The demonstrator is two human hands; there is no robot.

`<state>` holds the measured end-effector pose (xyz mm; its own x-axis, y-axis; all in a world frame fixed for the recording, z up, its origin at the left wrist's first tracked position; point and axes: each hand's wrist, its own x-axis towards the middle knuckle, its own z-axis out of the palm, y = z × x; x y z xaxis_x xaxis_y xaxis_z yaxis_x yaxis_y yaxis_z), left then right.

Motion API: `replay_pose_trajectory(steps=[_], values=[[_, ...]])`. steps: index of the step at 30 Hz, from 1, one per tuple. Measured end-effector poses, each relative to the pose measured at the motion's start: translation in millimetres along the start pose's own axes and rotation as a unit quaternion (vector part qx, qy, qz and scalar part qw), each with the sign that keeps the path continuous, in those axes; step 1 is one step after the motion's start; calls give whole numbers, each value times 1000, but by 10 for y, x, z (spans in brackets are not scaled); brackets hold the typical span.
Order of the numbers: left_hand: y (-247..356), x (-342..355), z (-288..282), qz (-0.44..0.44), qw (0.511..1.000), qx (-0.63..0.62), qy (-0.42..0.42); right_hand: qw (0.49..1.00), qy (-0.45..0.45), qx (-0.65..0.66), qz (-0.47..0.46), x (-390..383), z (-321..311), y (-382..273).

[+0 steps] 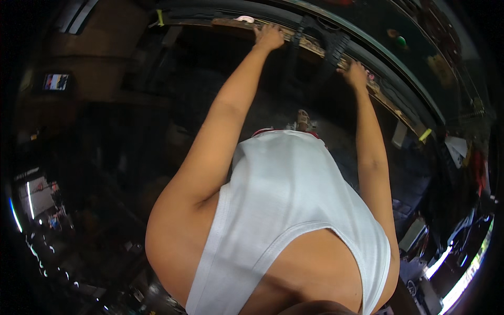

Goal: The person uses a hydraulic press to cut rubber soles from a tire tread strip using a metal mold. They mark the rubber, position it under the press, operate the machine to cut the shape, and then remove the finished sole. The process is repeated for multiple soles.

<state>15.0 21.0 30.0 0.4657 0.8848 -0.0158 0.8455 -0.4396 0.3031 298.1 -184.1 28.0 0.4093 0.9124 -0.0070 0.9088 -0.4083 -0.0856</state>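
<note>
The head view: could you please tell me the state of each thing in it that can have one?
Left hand: on the narrow strip, knuckles bent; how firmly it holds, cannot tell.
Right hand: at the same strip, fingers partly bent; hold unclear.
Narrow strip: speckled, running beneath or beside both hands.
Left yellow tag: hanging near the strip's left end.
Right yellow tag: near its right end.
Screen: lit.

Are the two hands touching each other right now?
No, the left hand and right hand are at separate spots along the long narrow strip, with dark pieces showing between them.
</note>
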Motion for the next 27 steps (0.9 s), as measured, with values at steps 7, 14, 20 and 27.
replay_pose_trajectory(steps=[7, 14, 20, 27], values=[[-7, -166, 71, 11, 996, 13, 86, 996, -43, 75, -2, -129, -147, -5], [12, -106, -6, 41, 995, -31, 90, 950, -312, 27, 15, 384, -857, 65], [549, 293, -145, -56, 923, -353, 142, 968, 54, 168, -179, 959, -1119, -456], [1543, 610, 150, -104, 789, -570, 205, 973, -19, 116, -200, 1355, -857, -483]])
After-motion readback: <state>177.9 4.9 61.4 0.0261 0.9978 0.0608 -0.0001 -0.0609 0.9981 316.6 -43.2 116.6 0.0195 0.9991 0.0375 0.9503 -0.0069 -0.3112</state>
